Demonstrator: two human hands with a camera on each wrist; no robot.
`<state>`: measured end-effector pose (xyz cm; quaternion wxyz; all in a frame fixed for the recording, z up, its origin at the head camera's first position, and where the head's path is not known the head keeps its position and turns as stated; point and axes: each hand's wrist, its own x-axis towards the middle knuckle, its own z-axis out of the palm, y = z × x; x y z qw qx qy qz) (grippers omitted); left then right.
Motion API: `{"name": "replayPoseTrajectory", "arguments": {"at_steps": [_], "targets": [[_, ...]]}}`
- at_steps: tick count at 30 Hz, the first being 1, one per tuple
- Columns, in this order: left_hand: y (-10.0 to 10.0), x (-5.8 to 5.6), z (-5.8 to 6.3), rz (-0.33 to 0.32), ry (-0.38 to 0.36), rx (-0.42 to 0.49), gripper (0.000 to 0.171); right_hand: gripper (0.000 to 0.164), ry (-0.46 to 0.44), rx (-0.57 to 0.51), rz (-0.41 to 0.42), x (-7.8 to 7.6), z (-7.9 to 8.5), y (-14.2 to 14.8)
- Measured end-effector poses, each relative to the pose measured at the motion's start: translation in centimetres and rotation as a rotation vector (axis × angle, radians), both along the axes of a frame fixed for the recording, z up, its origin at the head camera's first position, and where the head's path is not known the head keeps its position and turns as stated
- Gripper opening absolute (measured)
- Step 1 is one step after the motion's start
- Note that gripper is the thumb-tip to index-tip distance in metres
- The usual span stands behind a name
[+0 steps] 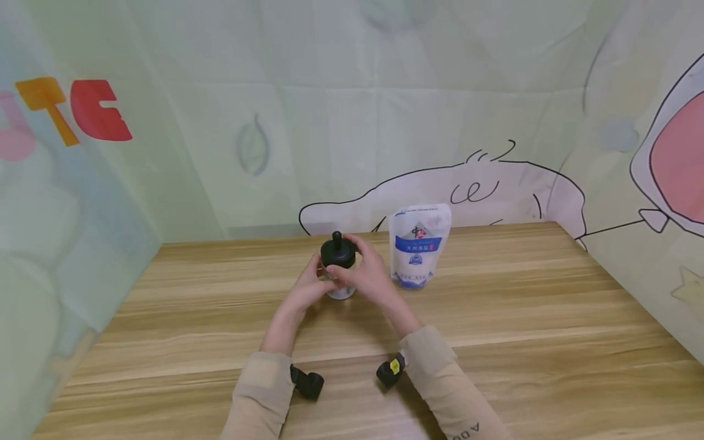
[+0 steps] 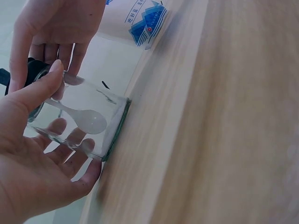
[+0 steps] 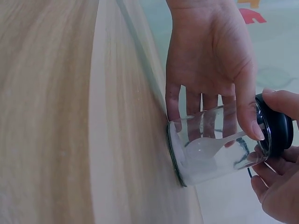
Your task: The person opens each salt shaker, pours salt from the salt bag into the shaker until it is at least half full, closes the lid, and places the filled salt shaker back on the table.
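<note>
A clear glass jar [image 3: 210,172] stands on the table, with a thin white layer at its base. Its black lid [image 1: 337,252] has a knob on top and sits at the jar's mouth. Inside, a white spoon [image 2: 88,120] hangs below the lid. My left hand [image 1: 311,286] wraps fingers and thumb round the glass body. With thumb and fingers, my right hand [image 1: 367,269] grips the lid from the other side. To the right stands a white and blue pouch [image 1: 418,247] with printed characters, upright.
The wood-grain table [image 1: 220,324] reaches back to a printed cloth backdrop [image 1: 192,153], which also rises along both sides. Black wrist cameras are strapped at both cuffs, low over the table.
</note>
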<state>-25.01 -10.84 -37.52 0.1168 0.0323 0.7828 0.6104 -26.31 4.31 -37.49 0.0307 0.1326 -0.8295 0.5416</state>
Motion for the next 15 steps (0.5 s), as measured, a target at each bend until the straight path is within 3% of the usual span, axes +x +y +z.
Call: {"name": "replayPoseTrajectory", "arguments": {"at_steps": [6,15], "targets": [[-0.2,-1.0,-1.8,0.007,0.026,-0.008,0.073,0.077,0.012,-0.013,0.014,-0.3,-0.2,0.1],[-0.2,-1.1,-2.2,0.012,0.03,-0.023,0.071,0.074,-0.015,-0.02,0.028,-0.2,0.1,0.3]]}}
